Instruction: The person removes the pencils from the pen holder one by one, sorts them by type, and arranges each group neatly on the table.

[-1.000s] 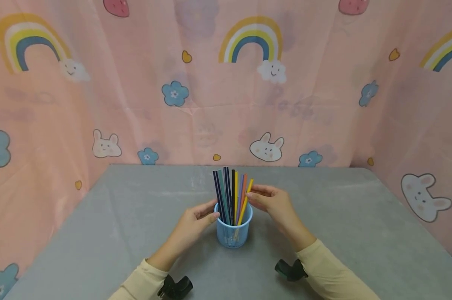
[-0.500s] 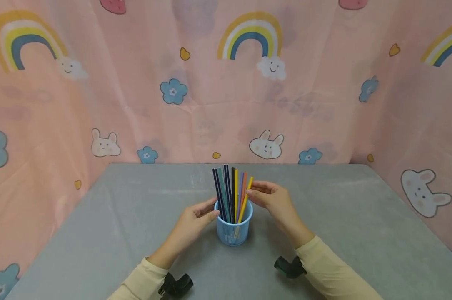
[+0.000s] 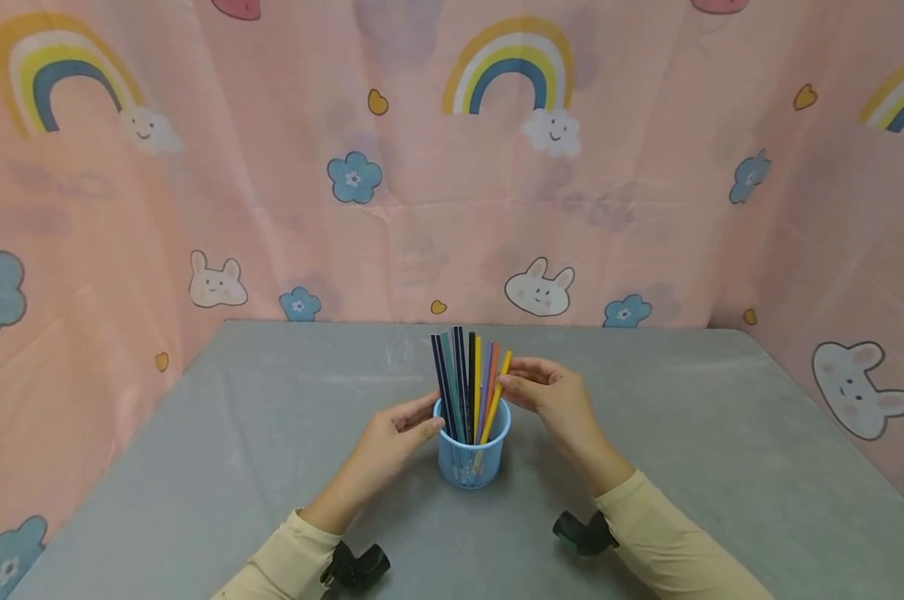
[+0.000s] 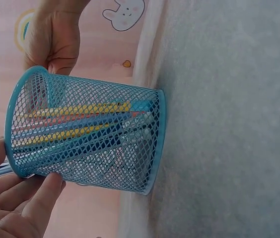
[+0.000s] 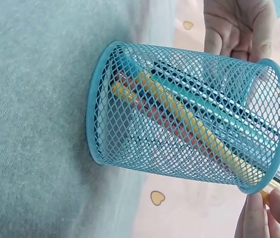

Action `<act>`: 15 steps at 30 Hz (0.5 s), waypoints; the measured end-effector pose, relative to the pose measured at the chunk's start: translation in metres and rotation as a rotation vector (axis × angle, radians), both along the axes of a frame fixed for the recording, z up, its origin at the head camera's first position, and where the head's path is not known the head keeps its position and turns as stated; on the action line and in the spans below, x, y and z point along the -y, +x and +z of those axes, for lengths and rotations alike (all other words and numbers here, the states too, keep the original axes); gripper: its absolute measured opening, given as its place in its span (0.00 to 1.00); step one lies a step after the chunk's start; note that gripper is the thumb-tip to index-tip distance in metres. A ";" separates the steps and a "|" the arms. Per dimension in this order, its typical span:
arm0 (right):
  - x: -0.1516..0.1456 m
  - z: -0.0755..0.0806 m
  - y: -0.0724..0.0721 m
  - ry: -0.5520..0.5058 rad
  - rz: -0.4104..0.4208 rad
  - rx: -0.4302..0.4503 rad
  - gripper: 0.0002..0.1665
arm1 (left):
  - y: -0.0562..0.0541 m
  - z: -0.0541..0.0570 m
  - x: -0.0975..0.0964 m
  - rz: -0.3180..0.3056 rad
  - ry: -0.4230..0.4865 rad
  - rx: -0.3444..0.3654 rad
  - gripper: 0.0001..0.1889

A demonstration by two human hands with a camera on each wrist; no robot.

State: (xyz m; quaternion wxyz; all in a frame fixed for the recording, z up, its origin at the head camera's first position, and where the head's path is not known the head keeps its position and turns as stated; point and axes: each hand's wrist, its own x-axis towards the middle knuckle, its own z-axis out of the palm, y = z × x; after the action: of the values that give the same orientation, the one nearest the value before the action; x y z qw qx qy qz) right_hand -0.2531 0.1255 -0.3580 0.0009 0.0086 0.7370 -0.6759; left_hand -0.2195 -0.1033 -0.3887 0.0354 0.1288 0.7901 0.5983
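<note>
A light-blue mesh pencil cup [image 3: 470,468] stands upright on the grey table, with several pencils [image 3: 452,392] in dark blue, teal, black, yellow, purple and orange leaning inside. From the left, my left hand [image 3: 384,446] holds the cup by its upper side, the thumb at the rim and the fingers against the mesh in the left wrist view. My right hand [image 3: 560,408] pinches a yellow pencil [image 3: 495,406] between thumb and fingers at the cup's right edge. That pencil's lower end is inside the cup, visible through the mesh [image 5: 179,109] in the right wrist view.
The grey table [image 3: 272,467] runs back to a pink curtain [image 3: 407,233] printed with rainbows, rabbits and flowers. Black wrist-worn devices [image 3: 357,568] sit under both forearms, close above the tabletop.
The whole head view has shifted slightly. Both hands, the cup and the pencils keep the same positions relative to one another.
</note>
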 end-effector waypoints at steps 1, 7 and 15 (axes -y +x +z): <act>0.000 0.001 0.001 0.002 -0.002 -0.003 0.22 | 0.000 0.000 0.000 -0.004 0.006 0.003 0.27; -0.005 0.010 0.003 0.058 -0.011 -0.030 0.23 | 0.002 0.002 -0.001 -0.016 0.026 0.015 0.26; -0.011 0.026 0.004 0.072 -0.039 -0.111 0.22 | 0.000 0.001 0.000 -0.005 0.025 0.010 0.26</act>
State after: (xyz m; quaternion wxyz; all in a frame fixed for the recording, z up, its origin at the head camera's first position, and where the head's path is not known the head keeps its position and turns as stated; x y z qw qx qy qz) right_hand -0.2494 0.1368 -0.3317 -0.0534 -0.0143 0.7593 -0.6484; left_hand -0.2194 -0.1028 -0.3876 0.0391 0.1284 0.7820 0.6087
